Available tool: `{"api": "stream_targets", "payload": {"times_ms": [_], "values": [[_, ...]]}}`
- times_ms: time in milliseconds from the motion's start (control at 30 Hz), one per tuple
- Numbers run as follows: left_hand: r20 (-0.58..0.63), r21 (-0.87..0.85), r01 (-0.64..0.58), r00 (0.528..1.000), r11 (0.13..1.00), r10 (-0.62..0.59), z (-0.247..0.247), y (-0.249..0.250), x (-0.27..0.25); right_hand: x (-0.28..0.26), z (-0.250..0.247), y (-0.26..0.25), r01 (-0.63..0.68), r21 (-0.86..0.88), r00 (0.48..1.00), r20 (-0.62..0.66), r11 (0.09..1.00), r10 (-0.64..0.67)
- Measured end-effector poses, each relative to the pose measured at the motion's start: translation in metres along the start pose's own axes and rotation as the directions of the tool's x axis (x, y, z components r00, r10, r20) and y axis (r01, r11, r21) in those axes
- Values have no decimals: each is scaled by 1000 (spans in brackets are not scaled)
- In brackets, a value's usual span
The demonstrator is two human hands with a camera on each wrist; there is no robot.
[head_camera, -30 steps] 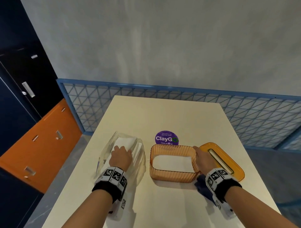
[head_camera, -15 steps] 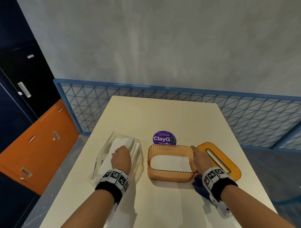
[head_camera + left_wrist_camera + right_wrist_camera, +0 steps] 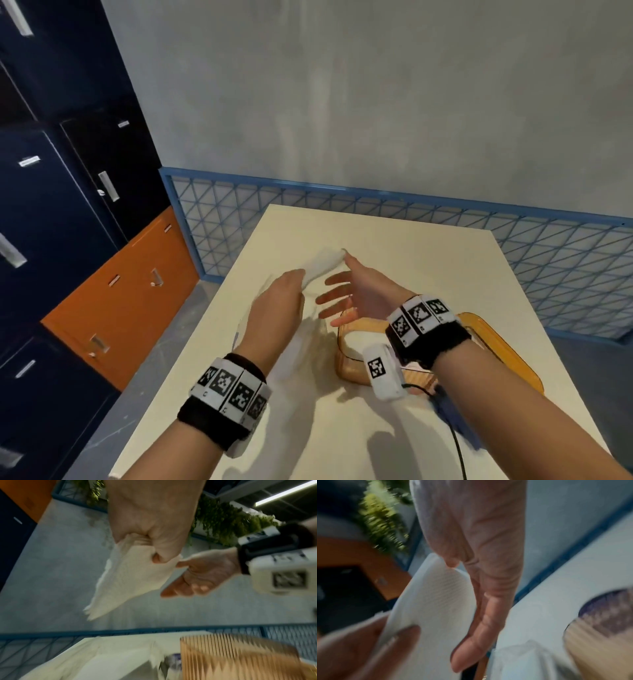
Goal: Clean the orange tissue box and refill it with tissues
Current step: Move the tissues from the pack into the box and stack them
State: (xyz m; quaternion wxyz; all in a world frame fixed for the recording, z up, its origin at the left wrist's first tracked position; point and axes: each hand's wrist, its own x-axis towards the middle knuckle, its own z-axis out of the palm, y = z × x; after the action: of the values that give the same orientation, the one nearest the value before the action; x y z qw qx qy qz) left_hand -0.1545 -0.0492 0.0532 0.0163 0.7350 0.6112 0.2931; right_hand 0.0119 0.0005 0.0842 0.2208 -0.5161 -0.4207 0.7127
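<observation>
- Left hand (image 3: 279, 301) is gripping a wad of white tissues (image 3: 130, 574) tight, held up in the air above the table (image 3: 394, 246).
- Right hand (image 3: 363, 291) is sitting just beside the tissues, fingers spread loose, holding nothing.
- Orange tissue box (image 3: 352, 363) is sitting lidless on the table, under the right wrist.
- Its orange lid (image 3: 507, 353) is lying on the table at the box's right.

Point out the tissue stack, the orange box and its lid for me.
tissue stack (image 3: 126, 577), left wrist view, middle of the white face below the thumb.
orange box (image 3: 352, 368), head view, near-left ribbed wall.
lid (image 3: 507, 356), head view, flat orange top right of the wrist.
</observation>
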Motion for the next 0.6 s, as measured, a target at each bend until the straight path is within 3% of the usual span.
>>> {"api": "stream_targets", "payload": {"times_ms": [100, 267, 367, 433, 500, 567, 600], "values": [[16, 61, -190, 982, 980, 189, 12, -19, -20, 11, 12, -6, -2, 103, 998, 59, 995, -4], [87, 13, -177, 981, 984, 175, 26, -52, -48, 25, 23, -9, -109, -94, 991, 62, 990, 115], [122, -37, -188, 974, 981, 191, 27, -55, -57, 31, 27, -5, -37, -256, 999, 17, 966, 42], [67, -188, -97, 991, 977, 111, 24, -55, -63, 33, 27, -5, 69, -387, 995, -37, 920, -91], [-9, -383, 47, 998, 922, -55, 19, -54, -65, 31, 27, -8, 145, -448, 979, -64, 882, -194], [-1, -584, 283, 937, 761, -349, 19, -58, -59, 27, 26, -14, 214, -455, 967, -28, 864, -255], [94, -700, 410, 865, 585, -494, 16, -61, -53, 25, 26, -17, 245, -452, 962, 4, 858, -273]]}}
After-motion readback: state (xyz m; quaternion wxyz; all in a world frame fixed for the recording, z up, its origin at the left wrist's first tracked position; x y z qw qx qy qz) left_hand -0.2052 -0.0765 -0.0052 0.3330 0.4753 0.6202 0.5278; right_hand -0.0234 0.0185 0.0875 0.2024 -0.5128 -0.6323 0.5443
